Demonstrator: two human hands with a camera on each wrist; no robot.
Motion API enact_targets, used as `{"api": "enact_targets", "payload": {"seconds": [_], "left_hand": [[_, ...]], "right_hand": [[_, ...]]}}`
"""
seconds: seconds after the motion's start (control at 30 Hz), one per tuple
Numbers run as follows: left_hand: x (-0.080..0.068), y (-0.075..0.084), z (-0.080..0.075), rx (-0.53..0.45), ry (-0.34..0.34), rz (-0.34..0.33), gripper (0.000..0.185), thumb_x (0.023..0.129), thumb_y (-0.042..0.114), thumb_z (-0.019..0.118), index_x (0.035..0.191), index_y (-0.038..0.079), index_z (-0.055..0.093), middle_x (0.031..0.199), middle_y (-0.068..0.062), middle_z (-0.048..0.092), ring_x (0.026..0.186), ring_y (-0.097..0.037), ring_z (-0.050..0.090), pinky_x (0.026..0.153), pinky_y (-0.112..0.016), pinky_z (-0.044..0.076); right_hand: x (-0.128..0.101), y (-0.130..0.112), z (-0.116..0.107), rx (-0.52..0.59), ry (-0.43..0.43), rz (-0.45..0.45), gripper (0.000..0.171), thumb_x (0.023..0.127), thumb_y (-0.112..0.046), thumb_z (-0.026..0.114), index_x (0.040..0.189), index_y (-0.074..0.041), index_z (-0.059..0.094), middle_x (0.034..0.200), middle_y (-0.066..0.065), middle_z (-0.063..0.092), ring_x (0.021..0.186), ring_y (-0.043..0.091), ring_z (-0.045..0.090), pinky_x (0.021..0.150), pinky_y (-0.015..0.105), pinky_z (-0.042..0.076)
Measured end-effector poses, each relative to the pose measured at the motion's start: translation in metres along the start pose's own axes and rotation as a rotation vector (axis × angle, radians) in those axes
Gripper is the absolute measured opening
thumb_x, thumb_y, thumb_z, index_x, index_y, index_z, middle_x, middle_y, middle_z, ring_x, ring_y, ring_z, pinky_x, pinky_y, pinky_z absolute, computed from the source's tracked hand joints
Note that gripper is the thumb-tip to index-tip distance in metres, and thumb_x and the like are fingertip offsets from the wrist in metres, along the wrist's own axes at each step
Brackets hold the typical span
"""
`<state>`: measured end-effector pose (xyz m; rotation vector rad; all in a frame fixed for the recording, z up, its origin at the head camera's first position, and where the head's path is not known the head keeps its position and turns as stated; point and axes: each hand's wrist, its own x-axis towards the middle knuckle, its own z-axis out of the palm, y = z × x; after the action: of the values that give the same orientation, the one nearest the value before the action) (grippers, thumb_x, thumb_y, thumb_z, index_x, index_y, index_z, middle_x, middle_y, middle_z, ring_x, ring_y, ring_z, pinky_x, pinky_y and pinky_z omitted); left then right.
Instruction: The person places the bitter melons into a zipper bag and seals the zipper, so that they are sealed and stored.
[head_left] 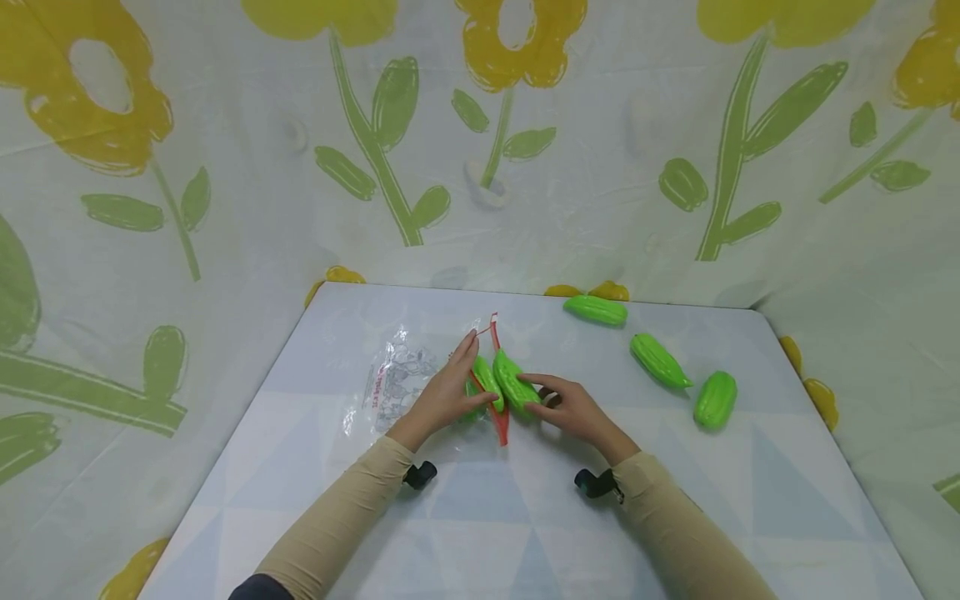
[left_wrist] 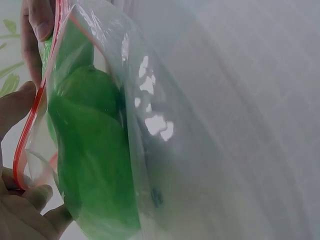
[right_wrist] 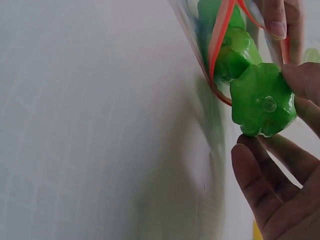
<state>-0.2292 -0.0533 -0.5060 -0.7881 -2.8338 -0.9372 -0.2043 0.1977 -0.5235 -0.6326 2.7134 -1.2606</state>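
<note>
Left hand (head_left: 448, 398): pinching the red-edged mouth of a clear plastic bag (head_left: 408, 385), holding it open at mid-table; one green toy gourd (left_wrist: 95, 160) is already lying inside.

Right hand (head_left: 573, 410): fingers curling round a second toy gourd (head_left: 514, 384), its blunt end (right_wrist: 262, 100) facing the right-wrist camera, its tip sitting at the bag's opening and touching the red strip (right_wrist: 220, 37).

Step in hand, by judgement: bagging the gourds, the second one entering. The next move is calling for a straight push past the rim while the left hand is keeping the mouth wide.

Three more gourds (head_left: 658, 360) are waiting on the white table (head_left: 525, 517), well apart to the right. Flowered cloth (head_left: 225, 167) is hanging behind.
</note>
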Motion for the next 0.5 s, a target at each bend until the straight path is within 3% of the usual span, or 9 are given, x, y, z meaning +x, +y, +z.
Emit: {"api": "enact_targets", "payload": {"seconds": [0.5], "left_hand": [[0.0027, 0.0011, 0.0024, 0.027, 0.001, 0.008, 0.104, 0.076, 0.052, 0.070, 0.150, 0.008, 0.011, 0.157, 0.003, 0.002, 0.137, -0.022, 0.025, 0.102, -0.040, 0.039]], "right_hand": [[0.0085, -0.0026, 0.0067, 0.012, -0.043, -0.013, 0.048, 0.085, -0.043, 0.064, 0.131, -0.032, 0.053, 0.127, -0.006, 0.055, 0.090, 0.010, 0.058, 0.077, 0.028, 0.052]]}}
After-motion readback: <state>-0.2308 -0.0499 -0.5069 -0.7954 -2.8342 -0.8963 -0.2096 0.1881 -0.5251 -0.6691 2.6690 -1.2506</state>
